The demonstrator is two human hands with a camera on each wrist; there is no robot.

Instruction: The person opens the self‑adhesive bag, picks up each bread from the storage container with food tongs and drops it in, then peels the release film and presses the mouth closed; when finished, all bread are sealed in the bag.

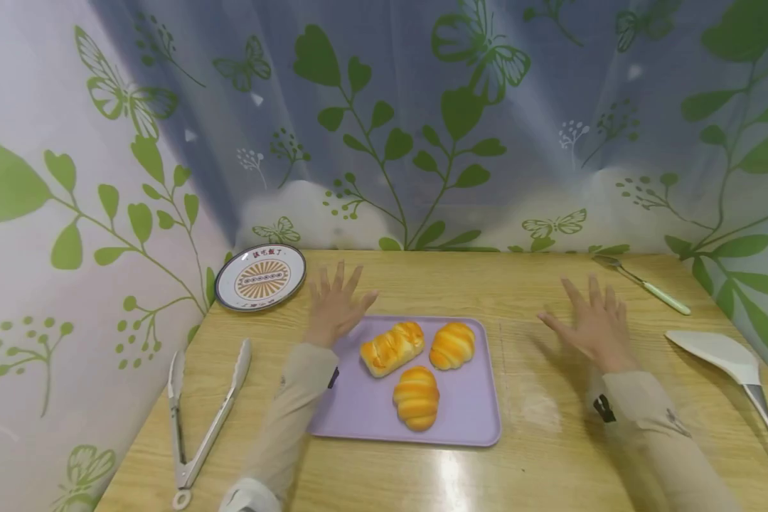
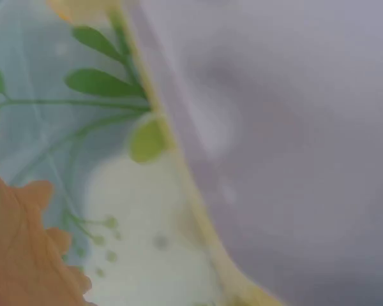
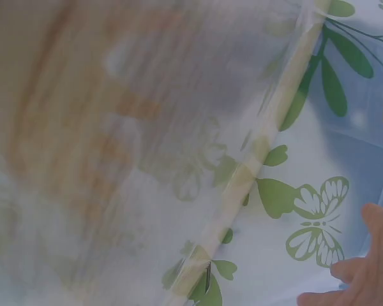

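My left hand (image 1: 334, 307), fingers spread, is over the far left corner of a lilac tray (image 1: 352, 419) and holds nothing. On that tray lie three pieces of bread: an oblong loaf (image 1: 392, 349), a croissant-like roll (image 1: 452, 346) at the far right and another such roll (image 1: 417, 398) nearer me. To the right of the tray, my right hand (image 1: 594, 326) is over the table with its fingers apart, nothing in it. The wrist views catch only the fingers of the left hand (image 2: 25, 248) and of the right hand (image 3: 364, 268) at their edges.
A round patterned plate (image 1: 260, 278) lies at the back left. Spread metal tongs (image 1: 195, 455) are on the near left. At the right are a green-handled fork (image 1: 653, 288) and a white-headed spatula (image 1: 720, 355). A leaf-printed curtain (image 1: 409, 178) hangs behind the wooden table (image 1: 531, 462).
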